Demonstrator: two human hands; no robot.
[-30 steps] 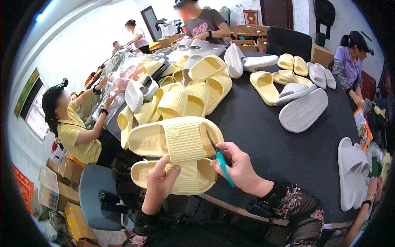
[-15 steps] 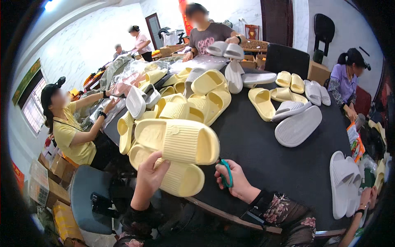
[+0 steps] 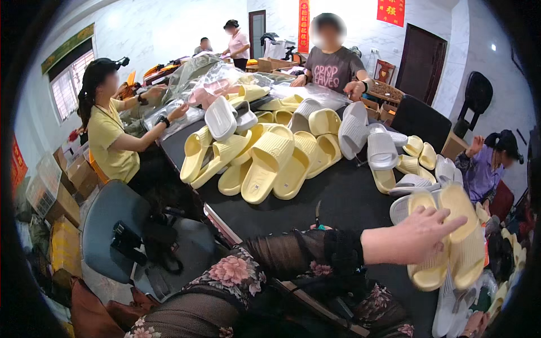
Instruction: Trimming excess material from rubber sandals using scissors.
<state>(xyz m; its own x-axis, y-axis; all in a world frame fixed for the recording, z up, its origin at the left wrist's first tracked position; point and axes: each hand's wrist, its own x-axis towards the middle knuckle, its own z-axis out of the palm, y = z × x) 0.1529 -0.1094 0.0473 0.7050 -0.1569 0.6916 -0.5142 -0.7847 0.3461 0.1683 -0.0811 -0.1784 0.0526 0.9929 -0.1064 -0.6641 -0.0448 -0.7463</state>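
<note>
My left hand (image 3: 414, 235) reaches across to the right side, fingers stretched out and spread. It is over a pair of yellow slide slippers (image 3: 466, 248), touching or just above the nearer one. The pair stands side by side at the table's right end, overlapping grey slippers (image 3: 449, 310). My left forearm hides most of my right hand (image 3: 313, 227). Beside that forearm show the green handle and upright dark blade of small scissors (image 3: 319, 217) in the right hand.
Yellow and grey slippers (image 3: 267, 163) are heaped on the black table (image 3: 259, 217); more grey ones (image 3: 382, 151) lie toward the right. Co-workers stand across, left and right of the table. A blue-grey chair (image 3: 115, 231) and cardboard boxes (image 3: 62, 208) are at left.
My left hand has carried the yellow pair from the front middle to the right end, and its fingers have spread. The view has shifted. The co-worker opposite has let go of grey slippers.
</note>
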